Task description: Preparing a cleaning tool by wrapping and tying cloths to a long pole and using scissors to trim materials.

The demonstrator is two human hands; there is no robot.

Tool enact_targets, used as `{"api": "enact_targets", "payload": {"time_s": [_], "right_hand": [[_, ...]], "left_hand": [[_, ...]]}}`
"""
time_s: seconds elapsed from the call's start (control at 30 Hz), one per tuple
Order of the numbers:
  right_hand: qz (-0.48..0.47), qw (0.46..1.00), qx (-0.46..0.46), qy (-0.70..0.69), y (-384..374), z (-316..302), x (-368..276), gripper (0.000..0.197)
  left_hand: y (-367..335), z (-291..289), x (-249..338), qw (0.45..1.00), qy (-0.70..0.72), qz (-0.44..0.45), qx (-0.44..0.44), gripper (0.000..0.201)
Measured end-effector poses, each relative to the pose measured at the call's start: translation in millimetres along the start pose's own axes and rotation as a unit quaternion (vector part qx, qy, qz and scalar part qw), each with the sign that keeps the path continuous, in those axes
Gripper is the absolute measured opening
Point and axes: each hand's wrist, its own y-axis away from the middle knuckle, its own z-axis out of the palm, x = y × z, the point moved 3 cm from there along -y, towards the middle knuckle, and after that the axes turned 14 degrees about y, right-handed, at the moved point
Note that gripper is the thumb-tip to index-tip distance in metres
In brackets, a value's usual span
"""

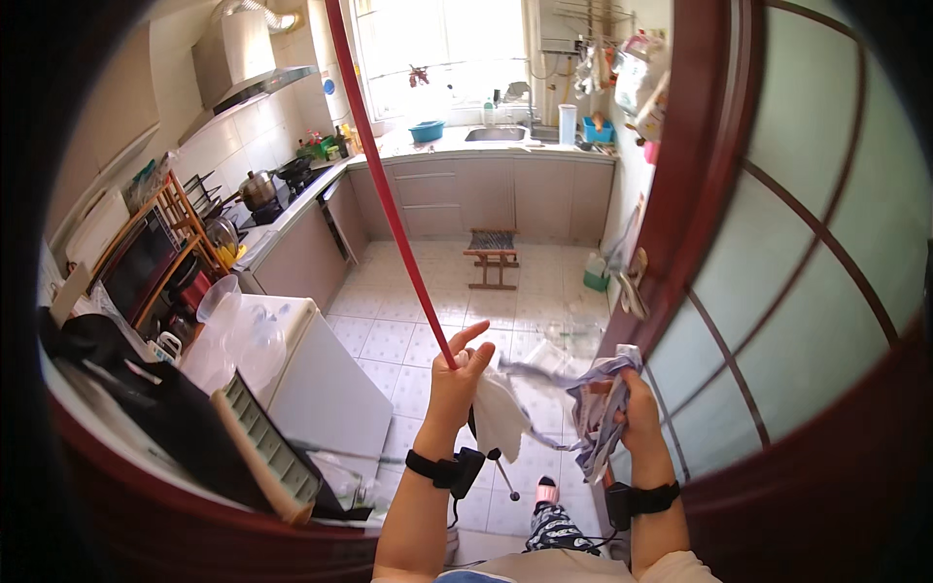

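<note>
My left hand (459, 374) is closed round the lower visible part of a long thin red pole (394, 209), with the index finger sticking out. The pole slants up and left, out past the top edge. A white cloth (500, 416) hangs just under that hand; whether the fingers also pinch it is unclear. In my right hand (637, 413) is a crumpled grey-lavender cloth (598, 408), gripped near its upper right. A loose strip of it trails left towards my left hand. Both wrists wear black straps with small devices.
Right beside me stands a frosted-glass door (807, 262) with a dark red frame. At left are a white cabinet (335, 389) holding clear plastic containers and a wooden rack (194, 228). A small folding stool (493, 255) stands on the tiled floor before the sink counter (408, 151).
</note>
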Motion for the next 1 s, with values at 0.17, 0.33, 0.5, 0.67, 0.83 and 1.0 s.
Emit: {"api": "enact_targets", "payload": {"time_s": [0.17, 0.33, 0.5, 0.67, 0.83, 1.0], "right_hand": [[0.003, 0.993, -0.110, 0.047, -104, 64, -35, 0.023], [-0.020, 0.964, -0.260, 0.057, -183, 148, -85, 0.029], [0.005, 0.950, -0.272, 0.153, -257, 210, -90, 0.024], [-0.080, 0.989, -0.124, -0.021, -391, 218, -115, 0.019], [-0.102, 0.985, -0.021, -0.135, -491, 202, -145, 0.021], [-0.074, 0.947, -0.100, -0.295, -571, 210, -144, 0.028]], "left_hand": [[-80, -12, -28, 0.999, -0.043, -0.028, -0.016, 0.031], [-155, -18, -50, 0.998, -0.012, -0.047, 0.026, 0.024], [-234, -48, -59, 0.997, 0.015, -0.035, 0.070, 0.015], [-319, -128, -57, 0.989, 0.049, 0.026, 0.139, 0.020], [-403, -192, -45, 0.978, 0.080, 0.014, 0.191, 0.024], [-483, -235, -31, 0.969, 0.060, 0.072, 0.228, 0.023]]}}
